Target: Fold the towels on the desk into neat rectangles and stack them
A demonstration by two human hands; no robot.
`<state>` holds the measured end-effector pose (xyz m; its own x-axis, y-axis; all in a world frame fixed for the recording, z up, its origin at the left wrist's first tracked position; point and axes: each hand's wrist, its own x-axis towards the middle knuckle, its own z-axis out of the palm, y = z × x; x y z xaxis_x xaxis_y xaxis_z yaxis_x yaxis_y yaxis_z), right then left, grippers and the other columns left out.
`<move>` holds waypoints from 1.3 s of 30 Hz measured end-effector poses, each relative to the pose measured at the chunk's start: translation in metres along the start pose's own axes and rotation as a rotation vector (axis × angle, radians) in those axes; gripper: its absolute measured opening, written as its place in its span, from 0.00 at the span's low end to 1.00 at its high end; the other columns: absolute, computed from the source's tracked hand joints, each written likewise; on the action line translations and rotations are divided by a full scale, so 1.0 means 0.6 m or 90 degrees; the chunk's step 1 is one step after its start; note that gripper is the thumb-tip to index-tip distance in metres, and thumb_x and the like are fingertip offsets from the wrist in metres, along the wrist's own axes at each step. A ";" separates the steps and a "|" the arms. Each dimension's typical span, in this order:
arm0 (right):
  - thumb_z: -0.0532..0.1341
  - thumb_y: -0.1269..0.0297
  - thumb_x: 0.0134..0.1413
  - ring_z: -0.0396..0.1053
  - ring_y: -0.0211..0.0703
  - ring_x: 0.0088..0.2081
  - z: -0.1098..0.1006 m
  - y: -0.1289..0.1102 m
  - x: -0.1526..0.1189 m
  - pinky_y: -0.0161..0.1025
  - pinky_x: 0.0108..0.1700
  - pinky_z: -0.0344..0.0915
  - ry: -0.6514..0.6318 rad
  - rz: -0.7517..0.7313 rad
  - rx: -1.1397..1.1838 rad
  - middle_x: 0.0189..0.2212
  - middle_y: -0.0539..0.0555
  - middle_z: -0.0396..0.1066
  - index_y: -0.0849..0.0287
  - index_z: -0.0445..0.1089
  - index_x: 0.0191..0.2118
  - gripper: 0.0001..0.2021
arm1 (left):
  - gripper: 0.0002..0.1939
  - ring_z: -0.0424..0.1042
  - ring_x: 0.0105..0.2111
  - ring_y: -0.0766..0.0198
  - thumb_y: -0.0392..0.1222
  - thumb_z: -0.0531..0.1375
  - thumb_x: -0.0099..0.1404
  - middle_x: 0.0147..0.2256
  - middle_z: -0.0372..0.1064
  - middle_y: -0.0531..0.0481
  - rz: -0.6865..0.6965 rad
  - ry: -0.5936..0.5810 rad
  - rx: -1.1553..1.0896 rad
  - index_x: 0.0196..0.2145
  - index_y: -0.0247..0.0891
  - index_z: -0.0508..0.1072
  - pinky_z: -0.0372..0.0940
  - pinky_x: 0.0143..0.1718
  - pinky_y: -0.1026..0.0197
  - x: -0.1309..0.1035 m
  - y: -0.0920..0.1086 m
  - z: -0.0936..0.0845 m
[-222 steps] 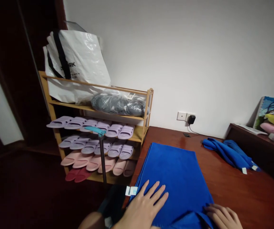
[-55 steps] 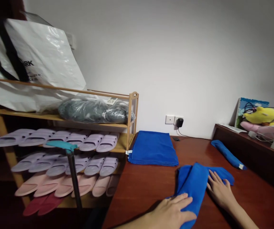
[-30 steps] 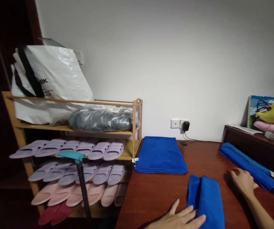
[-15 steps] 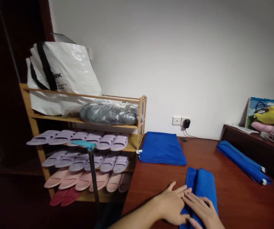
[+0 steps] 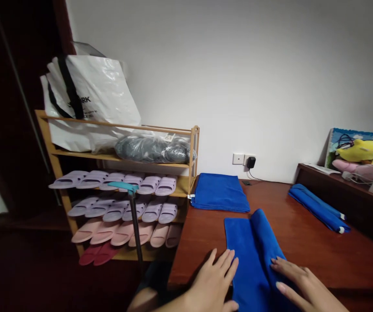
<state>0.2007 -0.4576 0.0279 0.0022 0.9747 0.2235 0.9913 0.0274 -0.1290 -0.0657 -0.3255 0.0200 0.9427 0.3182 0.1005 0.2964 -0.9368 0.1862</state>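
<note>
A blue cloth [image 5: 243, 249] lies at the near edge of the wooden table, flat on its left side and rolled or folded over along its right. My left hand [image 5: 214, 279] has its fingers spread at the flat part's left edge. Resting on the rolled part [image 5: 266, 236] is my right hand [image 5: 306, 284], fingers stretched out and thumb apart. Beyond the hands lies a flat stack of folded blue cloths [image 5: 220, 193]. Two rolled blue cloths [image 5: 318, 208] with white tags lie side by side at the right.
A wooden shoe rack [image 5: 186, 186] holding several slippers and a white bag [image 5: 105, 95] stands left of the table [image 5: 205, 234]. A teal-topped pole [image 5: 134, 225] rises before it. Plugged into the wall is a black adapter [image 5: 251, 162]. A raised ledge [image 5: 335, 182] carries a yellow plush toy [image 5: 364, 151].
My hands have moved apart, left hand to the left and right hand to the right. More of the near cloth now lies flat on its left side. The view has shifted slightly.
</note>
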 end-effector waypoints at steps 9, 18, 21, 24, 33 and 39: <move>0.53 0.46 0.55 0.72 0.47 0.43 0.082 -0.128 0.046 0.39 0.38 0.70 0.395 -0.261 -0.315 0.47 0.56 0.70 0.56 0.73 0.44 0.22 | 0.27 0.59 0.57 0.50 0.56 0.48 0.68 0.58 0.59 0.42 -0.021 0.017 0.037 0.60 0.40 0.58 0.53 0.57 0.45 -0.072 -0.001 -0.048; 0.55 0.47 0.54 0.71 0.48 0.45 0.162 -0.094 0.080 0.41 0.38 0.70 0.280 -0.215 -0.165 0.47 0.52 0.69 0.54 0.71 0.47 0.22 | 0.33 0.37 0.64 0.53 0.56 0.47 0.68 0.65 0.37 0.47 -0.069 0.046 -0.028 0.66 0.41 0.44 0.39 0.63 0.47 -0.016 -0.030 0.009; 0.54 0.42 0.52 0.69 0.52 0.48 0.124 0.013 0.054 0.48 0.41 0.69 0.256 -0.068 -0.195 0.49 0.51 0.68 0.49 0.72 0.45 0.22 | 0.35 0.37 0.64 0.53 0.59 0.45 0.68 0.65 0.36 0.45 -0.062 0.041 -0.040 0.66 0.40 0.43 0.38 0.62 0.46 -0.020 -0.038 0.009; 0.51 0.42 0.52 0.69 0.53 0.47 0.070 0.118 0.024 0.52 0.41 0.68 0.161 0.118 -0.194 0.49 0.52 0.69 0.46 0.71 0.47 0.23 | 0.34 0.35 0.64 0.53 0.59 0.45 0.69 0.65 0.35 0.45 -0.064 0.042 -0.041 0.65 0.40 0.43 0.37 0.62 0.45 -0.020 -0.040 0.005; 0.52 0.50 0.57 0.56 0.48 0.59 0.023 -0.055 0.075 0.48 0.55 0.63 0.199 -0.094 0.000 0.60 0.54 0.53 0.52 0.54 0.62 0.28 | 0.34 0.39 0.64 0.49 0.52 0.53 0.66 0.64 0.37 0.42 -0.079 0.003 -0.017 0.65 0.39 0.47 0.42 0.61 0.41 -0.005 -0.034 -0.003; 0.47 0.47 0.59 0.47 0.46 0.62 0.092 -0.164 0.126 0.47 0.61 0.54 -0.047 -0.022 0.226 0.63 0.56 0.43 0.59 0.42 0.65 0.33 | 0.36 0.40 0.64 0.49 0.53 0.55 0.64 0.65 0.38 0.41 -0.141 0.006 -0.033 0.65 0.39 0.48 0.43 0.62 0.46 -0.029 -0.023 -0.011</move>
<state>0.0959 -0.3743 0.0042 -0.0532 0.9849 0.1646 0.8831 0.1233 -0.4526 -0.0875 -0.3170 0.0222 0.8542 0.5164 0.0606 0.4869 -0.8354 0.2549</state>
